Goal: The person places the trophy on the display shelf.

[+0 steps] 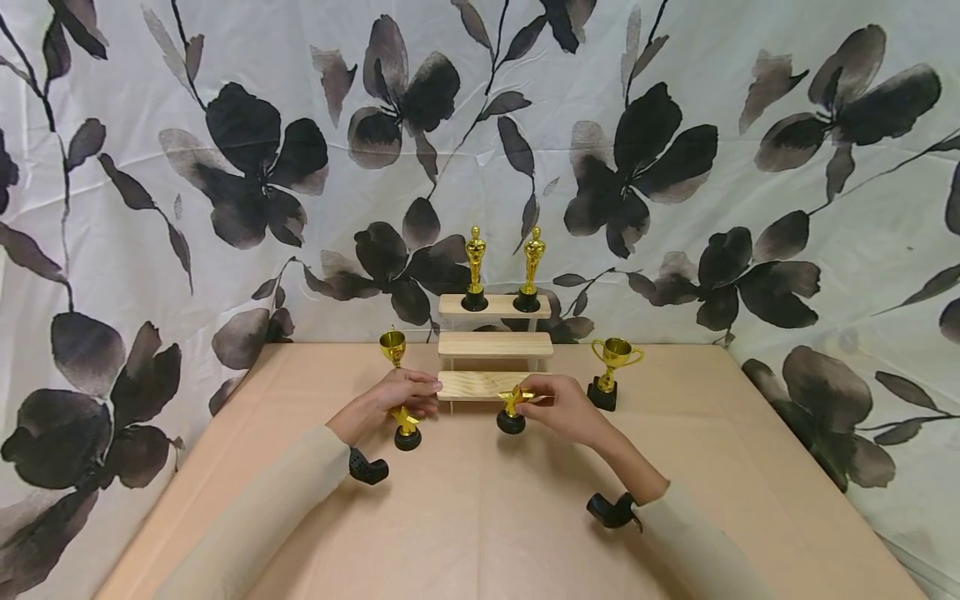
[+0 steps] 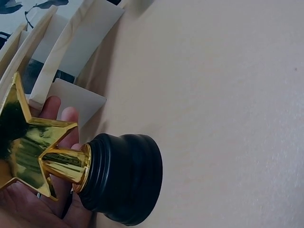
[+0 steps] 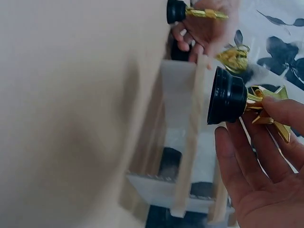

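My right hand (image 1: 564, 407) pinches a gold star trophy (image 3: 228, 97) by its star, thumb on one side and fingers on the other. The trophy's black round base hangs close in front of the lowest step of a three-tier wooden display shelf (image 1: 468, 385). My left hand (image 1: 405, 392) holds the left end of that step, its fingertips on both sides of the plank. Another star trophy (image 2: 123, 178) stands upright on the table just in front of the left hand, which partly covers it in the head view.
Two gold statuettes (image 1: 475, 262) stand on the top tier. A gold cup trophy (image 1: 392, 343) is behind my left hand; a two-handled cup trophy (image 1: 604, 393) stands right of the shelf. A floral cloth (image 1: 525, 183) hangs behind the tan tabletop (image 1: 480, 517).
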A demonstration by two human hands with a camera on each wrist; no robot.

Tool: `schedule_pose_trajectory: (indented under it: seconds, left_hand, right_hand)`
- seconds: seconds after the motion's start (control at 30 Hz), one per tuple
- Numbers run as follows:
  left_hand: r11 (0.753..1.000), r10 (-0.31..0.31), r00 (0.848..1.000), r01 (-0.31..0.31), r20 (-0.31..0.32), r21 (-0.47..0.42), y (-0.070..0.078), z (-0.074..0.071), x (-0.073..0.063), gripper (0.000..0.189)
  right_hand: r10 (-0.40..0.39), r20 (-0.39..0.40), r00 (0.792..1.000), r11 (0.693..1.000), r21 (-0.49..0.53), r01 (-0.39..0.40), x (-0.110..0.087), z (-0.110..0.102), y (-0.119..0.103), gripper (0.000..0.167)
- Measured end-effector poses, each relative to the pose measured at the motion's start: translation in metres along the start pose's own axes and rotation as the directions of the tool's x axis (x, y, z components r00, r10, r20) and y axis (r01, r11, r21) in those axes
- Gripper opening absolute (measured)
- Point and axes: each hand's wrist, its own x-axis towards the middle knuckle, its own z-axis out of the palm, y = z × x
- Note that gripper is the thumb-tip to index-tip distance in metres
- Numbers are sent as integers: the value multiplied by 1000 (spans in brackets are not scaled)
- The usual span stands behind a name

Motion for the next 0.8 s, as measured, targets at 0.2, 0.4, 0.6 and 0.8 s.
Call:
schedule_pose_trajectory:
  seconds: [0.2,0.4,0.6,0.8]
  left_hand:
    - [1000,-4,1000,4,-4,-3,0,1,0,41]
    - [1000,-7,1000,7,-3,-8,-1,1,1,41]
    - [1000,-9,1000,8,-11,-24,-2,2,0,41]
    - [1000,3,1000,-3,-10,-30,-3,2,2,43]
  right_hand:
    - [9,-38,999,1000,-20,-10,9,-21,-2,18]
    - [10,-78,997,999,-43,-14,21,-39,-8,20]
    - [10,-72,997,997,-69,-15,38,-50,-13,22]
    - [17,-62,998,996,-87,-22,53,-59,-13,31]
